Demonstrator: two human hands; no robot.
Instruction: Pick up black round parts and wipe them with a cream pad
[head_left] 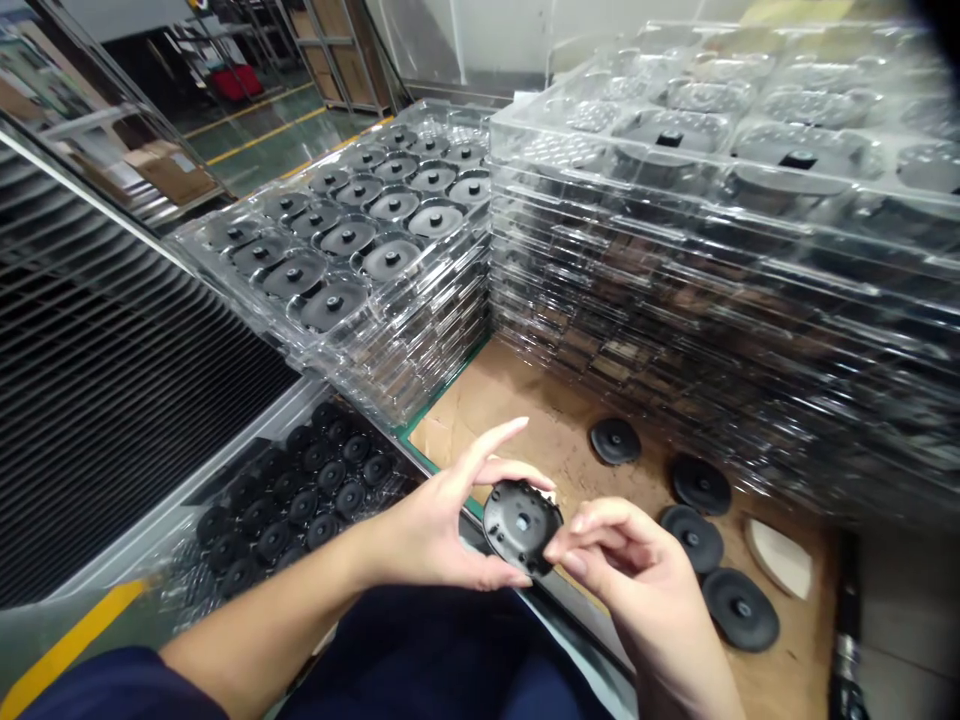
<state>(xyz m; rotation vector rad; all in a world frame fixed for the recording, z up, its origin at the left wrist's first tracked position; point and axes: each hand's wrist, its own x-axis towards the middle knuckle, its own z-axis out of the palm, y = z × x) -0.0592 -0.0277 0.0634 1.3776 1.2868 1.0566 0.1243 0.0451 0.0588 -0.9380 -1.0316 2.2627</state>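
Far left on my feed, dark discs (303, 507) sit low, past the edge, and a slip on that side could drop my piece among them. Next, the shorter stack of clear trays (450, 330) stands beyond my left hand (442, 525): a knuckle swung wide could jar it. Centre now, here's the black disc (514, 535), up in front of me at the near edge of the brown board (525, 385)! My left hand grasps it, thumb below, fingers round the far side, one finger lifted; a light hold, so a hard push could twist it free. My right hand (626, 550) has fingertips pinched together at the rim. Rightward, loose discs (739, 620) lie near that wrist, easy to knock if I pull back carelessly.

Blind spots, left again: the low discs sink into shadow; my disc's underside is hidden; whether the right fingertips grip its rim or some small part, I cannot tell; and glare smears the tall tray stack (600, 250), cut off by the frame
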